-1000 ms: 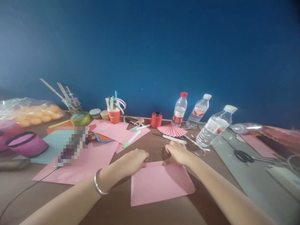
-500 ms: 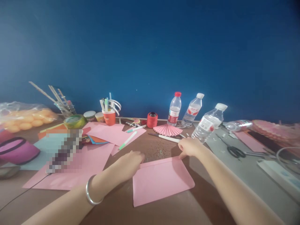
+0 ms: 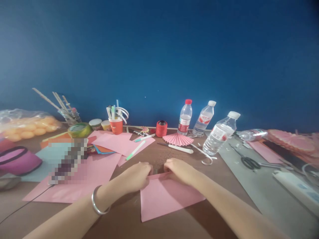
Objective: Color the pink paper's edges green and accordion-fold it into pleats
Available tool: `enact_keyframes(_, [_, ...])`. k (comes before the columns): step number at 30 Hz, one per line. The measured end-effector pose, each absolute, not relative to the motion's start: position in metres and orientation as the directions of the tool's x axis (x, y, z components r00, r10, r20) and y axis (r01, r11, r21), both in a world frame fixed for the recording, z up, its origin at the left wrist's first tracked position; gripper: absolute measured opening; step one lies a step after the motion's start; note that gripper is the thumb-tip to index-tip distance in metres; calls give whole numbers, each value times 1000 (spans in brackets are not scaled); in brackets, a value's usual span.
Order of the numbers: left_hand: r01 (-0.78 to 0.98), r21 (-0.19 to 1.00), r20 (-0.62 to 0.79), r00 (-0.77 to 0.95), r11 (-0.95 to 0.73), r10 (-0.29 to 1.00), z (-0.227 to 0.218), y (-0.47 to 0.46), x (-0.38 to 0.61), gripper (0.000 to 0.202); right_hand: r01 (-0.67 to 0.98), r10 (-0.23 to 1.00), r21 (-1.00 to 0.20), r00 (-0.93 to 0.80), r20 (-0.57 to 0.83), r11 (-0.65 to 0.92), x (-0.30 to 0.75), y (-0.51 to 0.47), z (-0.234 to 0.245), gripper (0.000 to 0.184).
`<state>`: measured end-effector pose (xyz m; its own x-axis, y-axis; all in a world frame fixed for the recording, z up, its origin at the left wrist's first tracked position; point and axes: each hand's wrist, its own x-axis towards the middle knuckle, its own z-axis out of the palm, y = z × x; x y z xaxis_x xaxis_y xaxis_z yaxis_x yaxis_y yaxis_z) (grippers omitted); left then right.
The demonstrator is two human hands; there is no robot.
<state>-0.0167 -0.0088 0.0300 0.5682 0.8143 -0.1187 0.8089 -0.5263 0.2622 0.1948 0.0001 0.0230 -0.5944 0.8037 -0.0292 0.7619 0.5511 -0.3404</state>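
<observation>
A pink paper sheet lies on the brown table in front of me, with a narrow fold along its far edge. My left hand, with a silver bracelet on its wrist, has its fingers curled and pinches the far left end of that edge. My right hand presses its closed fingers on the same folded edge just to the right. The two hands sit close together, almost touching.
Beyond the hands lie a folded pink paper fan, a white stick, a red thread spool and three water bottles. Loose pink sheets spread left. Scissors lie on a grey mat at right. An orange pen cup stands behind.
My right hand slid right along the folded edge to the paper's far corner, then came back left beside my left hand. The paper turned slightly. My left hand stayed in place.
</observation>
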Motion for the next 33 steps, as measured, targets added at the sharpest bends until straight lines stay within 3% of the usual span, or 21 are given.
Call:
enact_keyframes(5, [785, 308, -33, 573, -537, 819, 32, -8, -8, 20, 769, 813, -318, -582, 11, 554, 198, -2, 25, 13])
enact_keyframes(11, [767, 305, 67, 574, -564, 816, 39, 2, -12, 26, 817, 840, -211, -542, 32, 536, 203, 0, 31, 24])
enact_keyframes(21, [797, 144, 349, 514, -587, 784, 48, 28, -44, 27, 861, 852, -78, -477, 217, 502, 240, 25, 44, 25])
enact_keyframes(24, [815, 55, 476, 487, -578, 732, 50, 26, -49, 32, 826, 742, -19, -495, 453, 563, 250, 22, 44, 25])
enact_keyframes(27, [804, -19, 488, 526, -595, 696, 49, 19, -50, 36, 724, 451, 109, -533, 716, 681, 257, 20, 43, 20])
enact_keyframes(29, [762, -57, 420, 605, -646, 677, 45, 14, -47, 35, 647, 419, 123, -614, 669, 752, 259, 20, 42, 17])
enact_keyframes(33, [710, -76, 238, 695, -701, 678, 30, 3, -31, 22, 606, 602, -73, -756, 256, 792, 251, 22, 38, 15])
